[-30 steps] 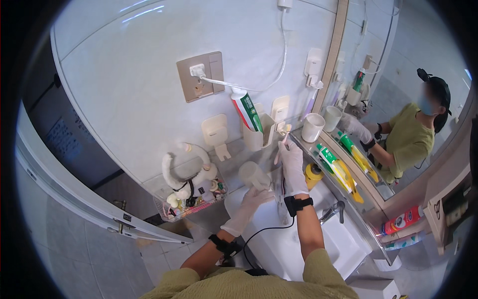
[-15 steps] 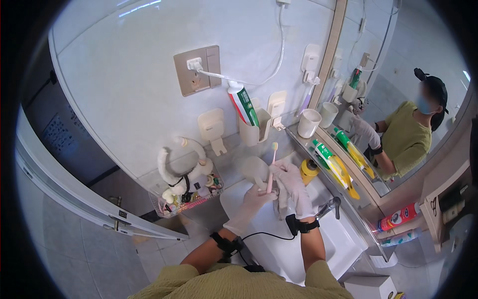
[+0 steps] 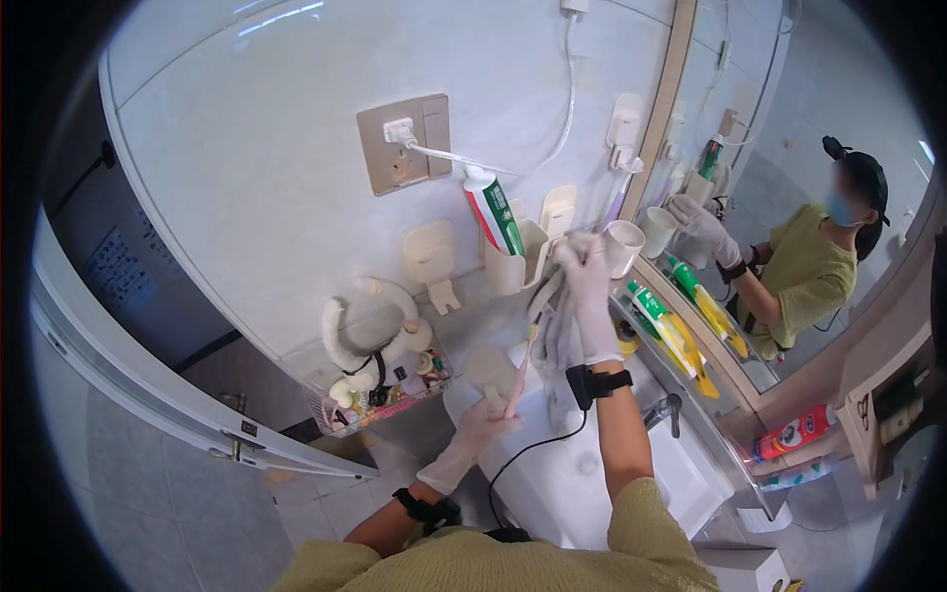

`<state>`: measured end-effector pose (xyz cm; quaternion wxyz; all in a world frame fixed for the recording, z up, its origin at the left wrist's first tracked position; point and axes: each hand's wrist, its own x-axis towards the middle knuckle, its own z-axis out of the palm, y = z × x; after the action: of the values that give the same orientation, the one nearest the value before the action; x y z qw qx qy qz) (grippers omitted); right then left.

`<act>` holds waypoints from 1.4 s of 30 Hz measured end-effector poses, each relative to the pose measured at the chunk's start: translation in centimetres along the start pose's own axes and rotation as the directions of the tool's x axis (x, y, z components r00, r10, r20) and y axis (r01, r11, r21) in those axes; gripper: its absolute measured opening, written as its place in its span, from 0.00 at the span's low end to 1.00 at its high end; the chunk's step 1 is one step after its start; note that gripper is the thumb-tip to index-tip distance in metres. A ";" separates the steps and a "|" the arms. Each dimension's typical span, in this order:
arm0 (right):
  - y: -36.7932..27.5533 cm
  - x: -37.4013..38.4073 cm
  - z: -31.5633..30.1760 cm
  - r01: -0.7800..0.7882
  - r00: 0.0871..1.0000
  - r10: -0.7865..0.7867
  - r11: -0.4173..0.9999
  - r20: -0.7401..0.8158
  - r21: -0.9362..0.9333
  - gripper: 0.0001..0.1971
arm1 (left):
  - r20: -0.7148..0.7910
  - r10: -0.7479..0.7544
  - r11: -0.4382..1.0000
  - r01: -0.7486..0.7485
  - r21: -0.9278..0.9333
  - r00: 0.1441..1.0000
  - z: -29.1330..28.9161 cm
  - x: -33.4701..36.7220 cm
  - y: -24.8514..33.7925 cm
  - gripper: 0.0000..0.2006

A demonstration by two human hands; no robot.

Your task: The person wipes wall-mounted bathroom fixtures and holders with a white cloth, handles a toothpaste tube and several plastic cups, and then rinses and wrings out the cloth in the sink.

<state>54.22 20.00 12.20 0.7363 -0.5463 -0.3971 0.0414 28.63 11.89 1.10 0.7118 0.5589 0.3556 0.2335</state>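
Note:
My left hand [image 3: 481, 429], in a white glove, is closed around a pink toothbrush [image 3: 519, 378] with its bristles up. A whitish cup [image 3: 490, 367] with a handle is at the fingers of that hand. Higher up, my gloved right hand [image 3: 589, 286] is raised close to a cream wall hook holder [image 3: 558, 207], its fingers pinched together. A limp grey cloth [image 3: 561, 345] hangs down below and beside these fingers; the exact grip is partly hidden. Both hands are over the white washbasin [image 3: 552, 483].
A wall cup [image 3: 505, 268] holds a toothpaste tube [image 3: 495, 212]. On the mirror shelf are a white cup [image 3: 623, 247] and a green-yellow tube [image 3: 666, 326]. A tap [image 3: 663, 414] stands right of the basin. A wire basket [image 3: 340, 414] with small items hangs left, near the door.
My right hand has risen from beside the toothbrush to the wall hook holder, the grey cloth going up with it. My left hand has drawn back down and left with toothbrush and cup.

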 end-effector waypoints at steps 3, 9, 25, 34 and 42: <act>0.0 -1.3 1.3 0.157 0.977 -0.078 0.896 0.200 -0.415 0.19 | -0.013 0.007 1.000 -0.007 -0.001 1.000 -1.2 -0.1 -1.4 0.20; 0.4 0.1 0.5 0.647 0.760 -0.450 0.467 0.468 -0.603 0.11 | -0.021 -0.015 1.000 0.014 -0.014 1.000 -1.3 -0.9 -1.4 0.20; 0.2 -0.5 0.0 0.512 0.859 -0.400 0.695 0.320 -0.505 0.06 | -0.029 0.007 0.989 -0.012 -0.151 1.000 -1.0 -1.0 -2.7 0.16; 1.7 -5.2 -3.9 -0.047 0.976 0.018 0.991 -0.217 -0.126 0.08 | 0.008 -0.045 0.991 0.045 -0.124 0.999 0.2 -3.5 -2.6 0.18; 3.9 -9.9 -11.0 -0.570 0.801 0.361 0.216 0.478 0.793 0.13 | 0.019 -0.055 0.996 0.056 -0.072 0.998 1.4 -5.1 -3.3 0.20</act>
<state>55.87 8.15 2.57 0.8196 -0.1340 -0.1901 0.5237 26.26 6.42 -0.63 0.7406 0.5248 0.3564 0.2216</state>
